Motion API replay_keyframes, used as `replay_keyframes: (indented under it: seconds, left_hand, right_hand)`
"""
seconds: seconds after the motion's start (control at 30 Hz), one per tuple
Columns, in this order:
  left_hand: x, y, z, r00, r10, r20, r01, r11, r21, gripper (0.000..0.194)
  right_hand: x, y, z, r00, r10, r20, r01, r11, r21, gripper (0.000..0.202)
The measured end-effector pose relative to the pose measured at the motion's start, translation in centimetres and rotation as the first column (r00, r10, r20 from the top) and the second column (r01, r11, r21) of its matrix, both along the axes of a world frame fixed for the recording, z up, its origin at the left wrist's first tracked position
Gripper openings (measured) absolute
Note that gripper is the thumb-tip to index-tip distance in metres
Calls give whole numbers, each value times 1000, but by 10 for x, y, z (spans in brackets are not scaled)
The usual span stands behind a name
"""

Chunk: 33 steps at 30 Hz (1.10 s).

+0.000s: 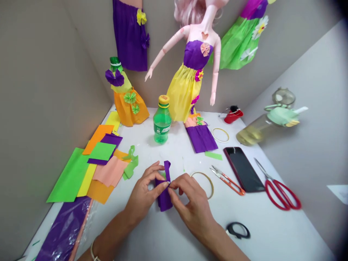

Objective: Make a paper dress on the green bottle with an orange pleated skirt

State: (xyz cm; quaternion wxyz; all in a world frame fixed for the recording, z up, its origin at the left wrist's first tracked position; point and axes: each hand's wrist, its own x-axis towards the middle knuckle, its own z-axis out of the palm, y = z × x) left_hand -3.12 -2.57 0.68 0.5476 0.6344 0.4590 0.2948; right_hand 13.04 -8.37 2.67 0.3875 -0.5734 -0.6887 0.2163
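Both hands meet over a piece of purple crepe paper [164, 201] low in the middle of the white table. My left hand [145, 192] pinches its upper left side between thumb and fingers. From the right, my right hand [191, 197] pinches the paper's right edge with thumb and forefinger. A narrow purple strip stands up above the fingertips, and a bit of green shows behind them. Something small and pale shows at the fingertips, too small to name. Beside my right hand lies a gold bangle [208, 185].
Coloured paper sheets [67, 177] overlap on the left. A green bottle [162, 125] stands behind my hands, before a doll [201, 54] in a paper dress. On the right lie thread snips [228, 181], a phone [244, 169], red-handled scissors [281, 192], a black-handled tool [238, 230] and a water bottle [261, 127].
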Motion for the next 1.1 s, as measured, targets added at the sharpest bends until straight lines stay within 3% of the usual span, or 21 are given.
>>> replay_keyframes:
  seconds: [0.2,0.6,1.1]
  left_hand:
    - [-3,2,2,999,-50,20,50,998,-25,14]
    - [-6,3,8,996,-84,-43,85,996,18,12]
    - [-4,-3,10,981,-67,-183,124,940,319,10]
  right_hand:
    - [0,2,-3,997,-31,76,30,1000,8,9]
    - [1,0,-3,999,-16,52,15,1000,12,9]
    - [3,1,-1,999,-30,43,32,998,-48,10]
